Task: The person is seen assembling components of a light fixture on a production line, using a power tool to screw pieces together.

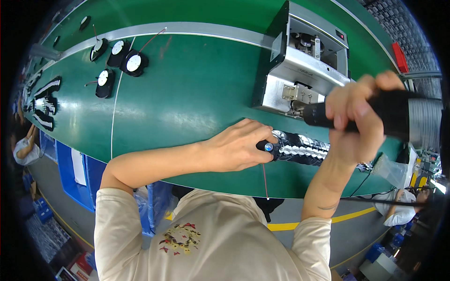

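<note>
My right hand (358, 114), blurred by motion, is closed around a thick black electric screwdriver (393, 114). Its narrow nose points left, in front of the lower front of a silver metal screw feeder (300, 70); whether they touch I cannot tell. Lower on the green table, the bent fingers of my left hand (243, 145) grip a small black part (266, 146) with a shiny bluish round spot. Most of that part is hidden under the fingers. A thin red wire (265, 180) runs from below it toward the near edge. Against its right side lies a row of black and silver parts (302, 149).
Several black units with white discs (133, 63) lie at the far left, some with red wires. More black and silver rows (44, 103) lie at the left end. A metal rail (201, 30) crosses behind. Blue bins (75, 173) stand below the near edge; people are at both sides.
</note>
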### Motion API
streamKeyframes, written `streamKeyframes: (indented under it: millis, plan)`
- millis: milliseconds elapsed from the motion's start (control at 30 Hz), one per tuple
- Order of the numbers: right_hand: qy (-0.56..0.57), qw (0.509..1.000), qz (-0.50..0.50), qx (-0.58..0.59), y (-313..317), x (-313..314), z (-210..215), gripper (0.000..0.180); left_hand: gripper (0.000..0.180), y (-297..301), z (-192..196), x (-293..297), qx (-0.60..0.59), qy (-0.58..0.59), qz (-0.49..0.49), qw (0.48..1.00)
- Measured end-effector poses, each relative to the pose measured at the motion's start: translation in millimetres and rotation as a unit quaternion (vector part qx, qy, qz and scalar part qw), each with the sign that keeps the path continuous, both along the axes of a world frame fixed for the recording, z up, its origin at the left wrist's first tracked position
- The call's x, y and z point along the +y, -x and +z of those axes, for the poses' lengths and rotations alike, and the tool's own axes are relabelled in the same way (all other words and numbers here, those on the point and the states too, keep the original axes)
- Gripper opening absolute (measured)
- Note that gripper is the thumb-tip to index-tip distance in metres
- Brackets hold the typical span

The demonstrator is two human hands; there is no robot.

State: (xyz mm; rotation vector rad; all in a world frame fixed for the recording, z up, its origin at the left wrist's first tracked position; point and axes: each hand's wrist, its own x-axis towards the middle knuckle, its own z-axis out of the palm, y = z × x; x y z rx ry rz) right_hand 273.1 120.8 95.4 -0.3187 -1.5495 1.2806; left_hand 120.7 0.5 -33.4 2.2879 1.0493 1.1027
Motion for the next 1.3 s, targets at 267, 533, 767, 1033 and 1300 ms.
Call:
streamKeyframes:
  millis: [267,533,767,1033,1300]
  plan:
    - [-0.005,0.998,0.063,0.031,-24.7,-42.4,-25.5,0.050,0.013,-1.1,-4.2,-0.9,0.005,-0.005,0.010,1.000]
    - [0.023,1.000,-0.002,-0.006,-13.4,-52.8,-32.3,0.040,0.012,-1.0,-2.4,-2.4,-0.001,0.009,0.012,1.000]
    - [0.040,0.997,0.033,-0.054,-18.5,-50.6,-34.1,0.043,0.011,-0.3,-1.0,-0.7,-0.014,-0.019,0.018,1.000]
    - [-0.029,0.997,0.047,0.047,-15.7,-24.8,-5.3,0.046,0.011,0.1,-2.5,-0.4,0.011,-0.021,0.009,1.000]
    - [-0.002,0.999,-0.027,0.040,-3.9,1.5,7.6,0.040,0.011,-0.6,-4.9,-1.3,-0.008,-0.028,0.003,1.000]
